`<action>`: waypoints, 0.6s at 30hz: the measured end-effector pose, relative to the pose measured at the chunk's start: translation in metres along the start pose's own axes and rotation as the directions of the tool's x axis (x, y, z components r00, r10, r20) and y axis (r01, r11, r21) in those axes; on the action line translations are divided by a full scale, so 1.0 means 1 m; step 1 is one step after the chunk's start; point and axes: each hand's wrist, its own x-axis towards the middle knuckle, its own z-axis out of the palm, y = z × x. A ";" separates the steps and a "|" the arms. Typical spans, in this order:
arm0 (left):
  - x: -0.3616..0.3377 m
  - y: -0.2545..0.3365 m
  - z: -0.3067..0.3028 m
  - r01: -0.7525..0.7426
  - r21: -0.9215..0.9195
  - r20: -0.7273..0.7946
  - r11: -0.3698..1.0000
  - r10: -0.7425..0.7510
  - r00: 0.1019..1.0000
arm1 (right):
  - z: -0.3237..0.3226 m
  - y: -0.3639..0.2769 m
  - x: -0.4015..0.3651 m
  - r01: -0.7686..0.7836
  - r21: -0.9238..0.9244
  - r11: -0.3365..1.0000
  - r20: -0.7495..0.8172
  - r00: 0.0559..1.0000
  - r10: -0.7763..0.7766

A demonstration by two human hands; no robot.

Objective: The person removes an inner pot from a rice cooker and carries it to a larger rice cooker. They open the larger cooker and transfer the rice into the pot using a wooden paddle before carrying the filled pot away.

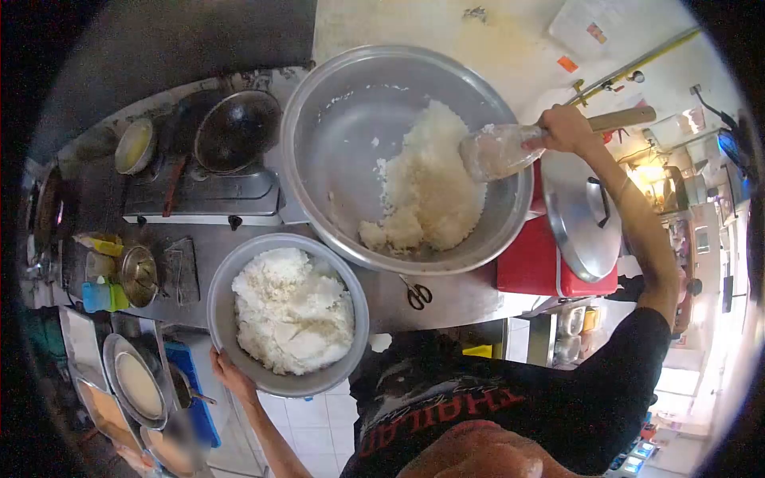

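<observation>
My right hand (564,129) is closed around a rice paddle (502,151). Its wooden handle sticks out past my fist, and its wide pale blade, which looks wet or plastic-covered, touches a heap of cooked rice (434,187). That rice lies on the right side of a large metal basin (351,135). Below and left of the basin, a smaller grey bowl (220,279) is piled with white rice (293,311). My left hand (231,374) grips this bowl's lower left rim, its fingers partly hidden by the bowl.
Scissors (417,293) lie on the metal counter (398,319). A round metal lid (582,215) rests on a red box (530,259) at the right. A dark wok (237,131) sits on a stove at the left. Another person's hand (131,460) shows near pans at lower left.
</observation>
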 end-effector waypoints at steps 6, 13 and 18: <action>-0.007 0.034 0.015 0.127 -0.039 -0.099 0.991 -0.130 0.987 | 0.024 -0.032 0.020 0.071 -0.017 0.997 -0.032 0.997 -0.072; 0.003 -0.047 -0.040 -0.189 0.275 0.040 0.943 0.185 0.982 | 0.014 -0.075 0.053 0.154 -0.057 0.986 -0.017 0.988 -0.156; 0.001 -0.012 -0.016 0.109 -0.076 -0.023 0.991 -0.111 0.994 | 0.032 -0.079 0.050 0.138 -0.053 0.989 -0.040 0.989 -0.140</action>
